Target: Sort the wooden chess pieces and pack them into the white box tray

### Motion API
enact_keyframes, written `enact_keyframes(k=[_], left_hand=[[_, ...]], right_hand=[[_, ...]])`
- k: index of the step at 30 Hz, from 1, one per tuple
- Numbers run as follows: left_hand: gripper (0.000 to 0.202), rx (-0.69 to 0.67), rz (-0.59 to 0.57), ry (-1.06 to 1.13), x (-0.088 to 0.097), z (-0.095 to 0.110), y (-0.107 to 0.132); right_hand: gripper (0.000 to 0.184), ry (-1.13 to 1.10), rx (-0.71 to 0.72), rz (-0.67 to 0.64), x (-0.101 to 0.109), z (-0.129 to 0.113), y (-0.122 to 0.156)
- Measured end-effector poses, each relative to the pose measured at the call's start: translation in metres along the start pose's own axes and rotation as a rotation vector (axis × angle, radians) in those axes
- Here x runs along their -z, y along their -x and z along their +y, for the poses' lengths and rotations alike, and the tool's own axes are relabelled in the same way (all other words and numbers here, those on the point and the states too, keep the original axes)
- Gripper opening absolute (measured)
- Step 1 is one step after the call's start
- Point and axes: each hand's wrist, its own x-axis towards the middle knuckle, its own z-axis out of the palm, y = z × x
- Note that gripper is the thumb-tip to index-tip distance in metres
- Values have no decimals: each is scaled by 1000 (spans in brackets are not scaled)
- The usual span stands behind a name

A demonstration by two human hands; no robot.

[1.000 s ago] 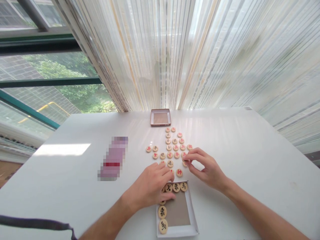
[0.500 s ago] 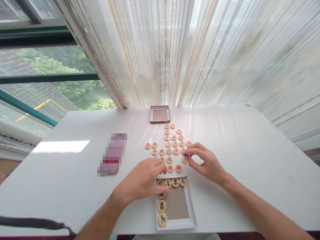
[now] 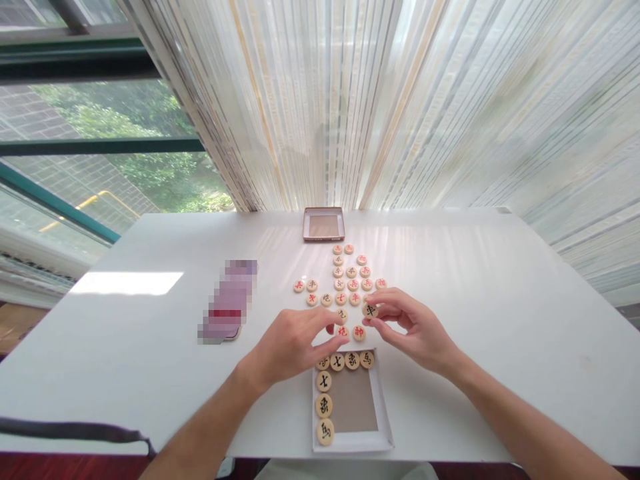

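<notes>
My right hand pinches a round wooden Chinese chess piece with a black character, its face turned up toward me. My left hand hovers near the red-marked piece, index finger and thumb apart, nothing seen between them. Just below the hands lies a shallow white box. Black-marked pieces line its left side and its far side. Beyond my hands, red and black pieces are spread face up on the table. Some are partly hidden by my fingers.
A brown-rimmed box lid lies at the far side of the white table. On the left is a blurred-out phone. A dark strap crosses the near left corner. A striped curtain hangs behind the table.
My right hand has tilted the black-marked piece so its face shows. My left hand has moved slightly right, uncovering a piece in the box's left row. The view has shifted slightly.
</notes>
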Motion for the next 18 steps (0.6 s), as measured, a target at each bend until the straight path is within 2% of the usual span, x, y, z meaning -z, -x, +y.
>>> enact_keyframes(k=[7, 13, 18], left_hand=[[19, 21, 86, 163, -14, 2, -1], [23, 167, 98, 446, -18, 5, -1], [19, 245, 42, 540, -16, 6, -2]], right_hand=[[28, -78, -26, -53, -9, -6, 1], [29, 33, 129, -37, -14, -6, 3], [30, 118, 209, -10, -15, -6, 1]])
